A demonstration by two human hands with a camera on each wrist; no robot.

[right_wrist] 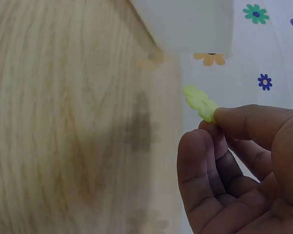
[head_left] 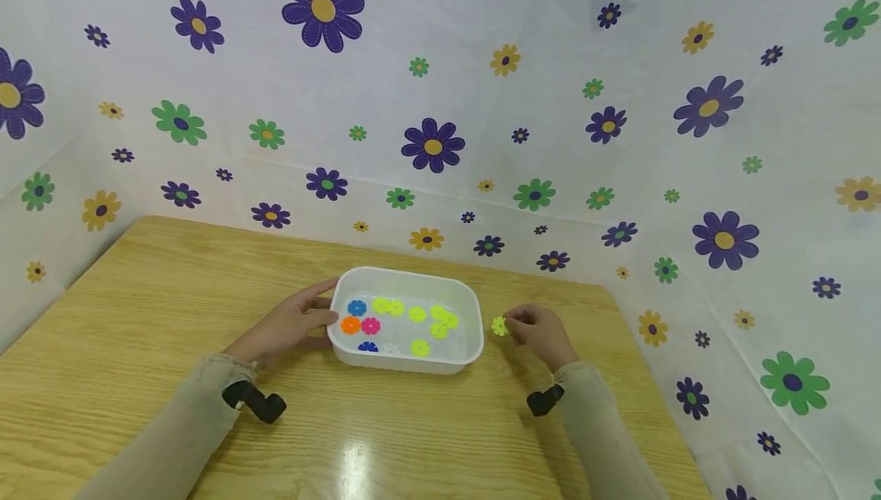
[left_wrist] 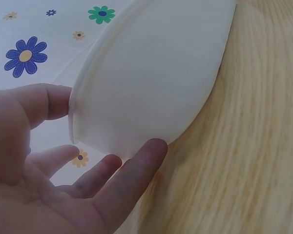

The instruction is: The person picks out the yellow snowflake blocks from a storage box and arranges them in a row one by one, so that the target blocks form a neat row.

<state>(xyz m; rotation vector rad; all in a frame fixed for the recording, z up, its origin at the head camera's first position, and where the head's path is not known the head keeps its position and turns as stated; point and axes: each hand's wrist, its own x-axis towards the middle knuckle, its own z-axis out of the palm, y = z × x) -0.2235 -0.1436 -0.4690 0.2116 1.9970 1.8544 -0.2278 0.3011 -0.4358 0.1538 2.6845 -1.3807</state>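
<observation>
My left hand (head_left: 300, 318) holds the white plastic bin (head_left: 413, 363) at its left end. In the left wrist view the thumb lies at the rim and the fingers (left_wrist: 153, 151) rest against the outer wall. Off the bin's right end, my right hand (head_left: 542, 332) pinches a yellow-green snowflake building disc (head_left: 499, 326) between thumb and fingers. The disc (right_wrist: 200, 103) appears nearly edge-on in the right wrist view, above the table. Inside the bin lie several yellow-green discs (head_left: 417, 314), blue discs (head_left: 356, 307), an orange disc (head_left: 351, 325), a pink disc (head_left: 371, 326) and a whitish disc (head_left: 390, 348).
The bin stands on a wood-grain table (head_left: 413, 431), towards its back edge. A white flower-print sheet (head_left: 385, 102) hangs behind the table and along both sides. A black wrist mount (head_left: 255, 400) sits on the left sleeve, another mount (head_left: 544, 400) on the right.
</observation>
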